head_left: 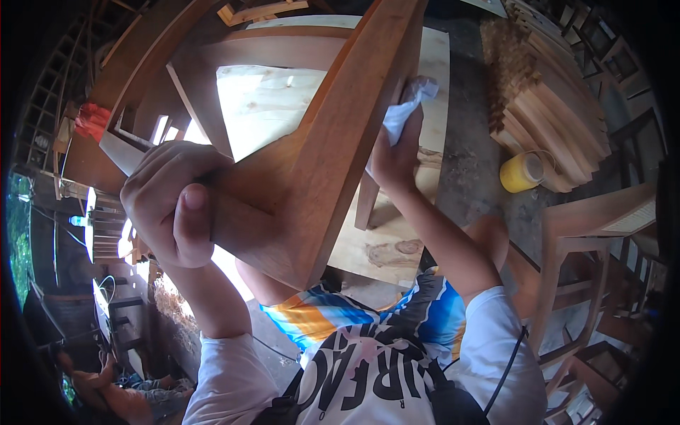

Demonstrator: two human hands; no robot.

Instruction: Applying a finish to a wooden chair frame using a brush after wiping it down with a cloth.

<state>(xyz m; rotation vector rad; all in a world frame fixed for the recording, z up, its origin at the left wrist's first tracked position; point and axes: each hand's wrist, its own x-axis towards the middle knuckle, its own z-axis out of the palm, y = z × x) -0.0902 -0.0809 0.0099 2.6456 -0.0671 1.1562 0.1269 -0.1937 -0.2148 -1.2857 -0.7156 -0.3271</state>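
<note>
A brown wooden furniture frame is held up close in front of me, one thick leg running from lower left to upper right. My left hand is wrapped around a rail of the frame at the left. My right hand presses a white cloth against the right side of the leg. Beneath the frame lies a pale plywood sheet.
A stack of short wooden slats sits at the upper right with a yellow can beside it. Another wooden chair frame stands at the right. More frames and a ladder-like rack crowd the left.
</note>
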